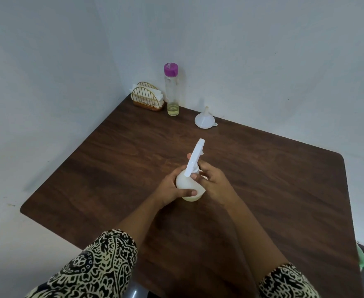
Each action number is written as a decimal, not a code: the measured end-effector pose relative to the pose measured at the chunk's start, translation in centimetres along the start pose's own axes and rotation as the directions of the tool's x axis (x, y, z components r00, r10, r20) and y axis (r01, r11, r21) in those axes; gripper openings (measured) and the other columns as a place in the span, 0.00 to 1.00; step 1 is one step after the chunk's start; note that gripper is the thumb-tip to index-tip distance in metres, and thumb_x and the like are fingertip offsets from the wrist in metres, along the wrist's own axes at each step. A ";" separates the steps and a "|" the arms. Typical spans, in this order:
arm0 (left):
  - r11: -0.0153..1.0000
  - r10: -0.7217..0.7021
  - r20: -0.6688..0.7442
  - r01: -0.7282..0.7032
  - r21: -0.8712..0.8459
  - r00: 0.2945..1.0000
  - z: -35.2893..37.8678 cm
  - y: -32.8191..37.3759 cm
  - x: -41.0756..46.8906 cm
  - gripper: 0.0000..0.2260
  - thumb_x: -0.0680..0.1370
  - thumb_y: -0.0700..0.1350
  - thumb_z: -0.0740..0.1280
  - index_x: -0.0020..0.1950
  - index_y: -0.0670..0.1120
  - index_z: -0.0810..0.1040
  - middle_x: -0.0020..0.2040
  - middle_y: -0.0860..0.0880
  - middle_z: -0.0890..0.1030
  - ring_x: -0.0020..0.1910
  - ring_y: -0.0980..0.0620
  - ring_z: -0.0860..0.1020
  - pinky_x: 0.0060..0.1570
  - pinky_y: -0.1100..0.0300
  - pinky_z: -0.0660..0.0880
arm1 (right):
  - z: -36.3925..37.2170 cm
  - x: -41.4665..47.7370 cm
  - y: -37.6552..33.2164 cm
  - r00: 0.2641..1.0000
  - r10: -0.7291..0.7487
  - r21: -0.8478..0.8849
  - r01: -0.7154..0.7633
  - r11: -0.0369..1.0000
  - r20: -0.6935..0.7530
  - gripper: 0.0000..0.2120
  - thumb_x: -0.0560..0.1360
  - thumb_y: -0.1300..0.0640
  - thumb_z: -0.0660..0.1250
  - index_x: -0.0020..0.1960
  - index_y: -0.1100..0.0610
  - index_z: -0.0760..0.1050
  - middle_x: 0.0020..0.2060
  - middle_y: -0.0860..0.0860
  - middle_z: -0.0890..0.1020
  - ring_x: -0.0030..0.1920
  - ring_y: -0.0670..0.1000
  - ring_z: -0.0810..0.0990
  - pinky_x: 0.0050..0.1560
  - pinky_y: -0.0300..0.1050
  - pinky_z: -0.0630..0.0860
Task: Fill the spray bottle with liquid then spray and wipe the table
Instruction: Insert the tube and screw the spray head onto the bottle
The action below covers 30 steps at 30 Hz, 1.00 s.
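Patterned sleeves (95, 267) edge the lower frame; at centre my left hand (168, 190) wraps the spray bottle (187, 183) round its body, and my right hand (213, 181) pinches its collar. Light, slick plastic, I judge: hold the neck.

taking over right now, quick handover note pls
Left grip holds the spray bottle by its body, upright at mid-table.
Right grip pinches its collar under the trigger head, probably tightening it.
Purple-capped bottle, nearly empty, and funnel, mouth down, stand at the far edge near the napkin holder.
Done: filling, it seems; yellowish liquid shows in the spray bottle's base.
Left: spray and wipe the table.
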<state>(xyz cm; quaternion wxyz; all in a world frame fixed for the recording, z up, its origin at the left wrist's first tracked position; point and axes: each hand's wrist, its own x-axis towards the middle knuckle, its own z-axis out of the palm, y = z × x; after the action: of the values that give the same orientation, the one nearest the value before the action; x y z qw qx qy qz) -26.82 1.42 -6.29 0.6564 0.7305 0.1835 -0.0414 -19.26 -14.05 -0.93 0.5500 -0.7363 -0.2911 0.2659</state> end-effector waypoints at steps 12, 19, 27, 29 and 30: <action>0.995 0.069 -0.228 -0.084 -0.056 0.971 2.5 -0.2 -1.0 0.27 0.65 0.42 0.77 0.61 0.54 0.75 0.54 0.55 0.83 0.51 0.61 0.81 0.45 0.66 0.77 | 4.8 -0.2 -0.1 0.832 0.069 0.151 0.018 0.988 -0.550 0.18 0.66 0.55 0.77 0.52 0.49 0.74 0.48 0.41 0.80 0.52 0.41 0.79 0.53 0.41 0.76; 0.998 0.051 -0.189 -0.055 -0.017 0.981 2.0 -0.7 -0.6 0.32 0.63 0.49 0.81 0.64 0.58 0.73 0.57 0.58 0.80 0.55 0.60 0.79 0.49 0.63 0.79 | 0.8 0.5 0.8 0.999 -0.045 0.080 0.044 0.996 0.005 0.12 0.78 0.49 0.62 0.59 0.50 0.73 0.65 0.36 0.73 0.64 0.42 0.73 0.64 0.47 0.72; 0.995 0.097 -0.389 -0.095 0.026 0.916 4.2 -0.1 -1.3 0.26 0.67 0.46 0.77 0.62 0.57 0.76 0.54 0.57 0.83 0.54 0.60 0.80 0.47 0.70 0.76 | 4.0 0.1 0.8 0.844 -0.203 -0.186 0.125 0.975 -0.496 0.09 0.73 0.51 0.68 0.38 0.48 0.69 0.31 0.37 0.73 0.36 0.38 0.75 0.36 0.27 0.67; 0.997 0.077 -0.495 -0.080 0.015 0.866 5.5 -0.1 -1.6 0.28 0.66 0.51 0.74 0.66 0.56 0.74 0.58 0.58 0.81 0.57 0.62 0.78 0.52 0.71 0.74 | 4.4 0.4 0.7 0.791 -0.234 -0.208 0.137 0.968 -0.566 0.12 0.73 0.54 0.69 0.37 0.47 0.67 0.28 0.37 0.71 0.33 0.38 0.74 0.34 0.27 0.65; 0.997 0.061 -0.526 -0.073 -0.002 0.848 6.0 0.0 -1.7 0.31 0.65 0.55 0.73 0.67 0.56 0.73 0.59 0.59 0.81 0.58 0.63 0.78 0.56 0.68 0.74 | 4.4 0.5 0.6 0.785 -0.226 -0.202 0.131 0.971 -0.577 0.13 0.73 0.53 0.69 0.36 0.46 0.66 0.28 0.39 0.71 0.32 0.40 0.73 0.34 0.28 0.65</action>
<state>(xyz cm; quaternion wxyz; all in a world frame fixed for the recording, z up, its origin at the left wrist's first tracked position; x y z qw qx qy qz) -27.33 -4.78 -6.56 0.5902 0.7128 0.3307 0.1850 -21.96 -10.98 -2.65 0.5786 -0.7909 -0.1914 -0.0548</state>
